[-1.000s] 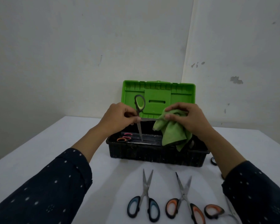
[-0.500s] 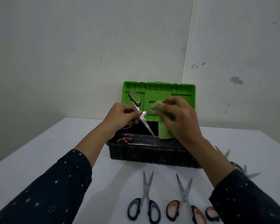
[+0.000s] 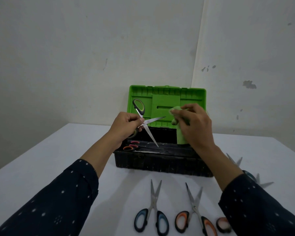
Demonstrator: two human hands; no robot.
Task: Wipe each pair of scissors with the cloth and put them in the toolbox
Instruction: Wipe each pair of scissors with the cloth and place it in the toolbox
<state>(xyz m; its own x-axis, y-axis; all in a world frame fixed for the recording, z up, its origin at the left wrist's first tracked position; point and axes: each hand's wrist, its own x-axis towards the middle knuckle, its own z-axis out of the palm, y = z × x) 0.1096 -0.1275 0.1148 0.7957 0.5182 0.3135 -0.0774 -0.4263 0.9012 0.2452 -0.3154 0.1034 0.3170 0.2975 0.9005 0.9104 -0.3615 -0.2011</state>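
Observation:
My left hand (image 3: 126,126) pinches green-handled scissors (image 3: 147,123) near the pivot, blades spread wide, above the black toolbox (image 3: 160,162) with its green lid (image 3: 167,99) raised. One blade points right toward the cloth, the other down into the box. My right hand (image 3: 194,125) grips the green cloth (image 3: 180,133) just right of the blade tip, not touching it. Two scissors with red and orange handles (image 3: 134,147) lie inside the box.
On the white table in front of the box lie blue-handled scissors (image 3: 152,217) and orange-handled scissors (image 3: 196,218), with another handle (image 3: 223,224) beside them. More scissors (image 3: 255,178) lie right of the box, partly hidden by my right sleeve.
The scissors have opened wider, one blade now pointing right. My right hand with the cloth has slid off the blade and moved right.

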